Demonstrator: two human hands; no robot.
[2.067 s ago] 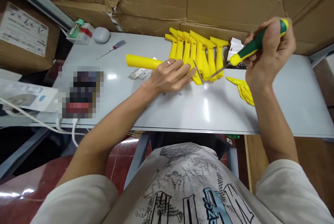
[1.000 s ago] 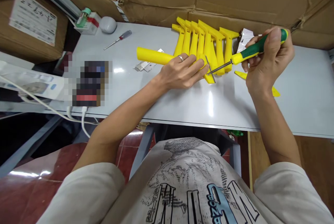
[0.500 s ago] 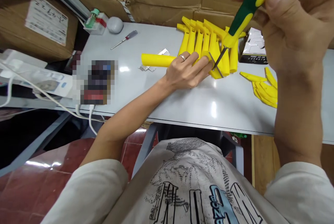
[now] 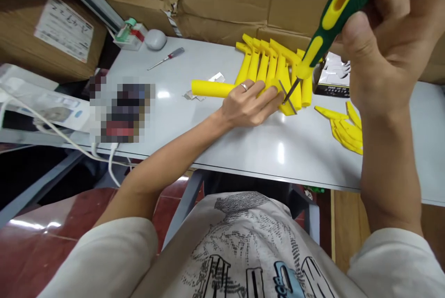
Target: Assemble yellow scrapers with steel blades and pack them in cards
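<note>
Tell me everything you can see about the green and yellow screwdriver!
The screwdriver has a chunky dark green handle with yellow patches, plastic or rubbery-looking, and a thin, metal-looking shaft. The right hand grips the handle up high; the shaft slants down leftward. Its tip seems to touch the yellow tool beside the left hand's fingertips. The tip's shape is too small to tell.

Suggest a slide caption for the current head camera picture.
Left hand steadies a yellow scraper while the right hand sets a green-and-yellow screwdriver to its head.
</note>
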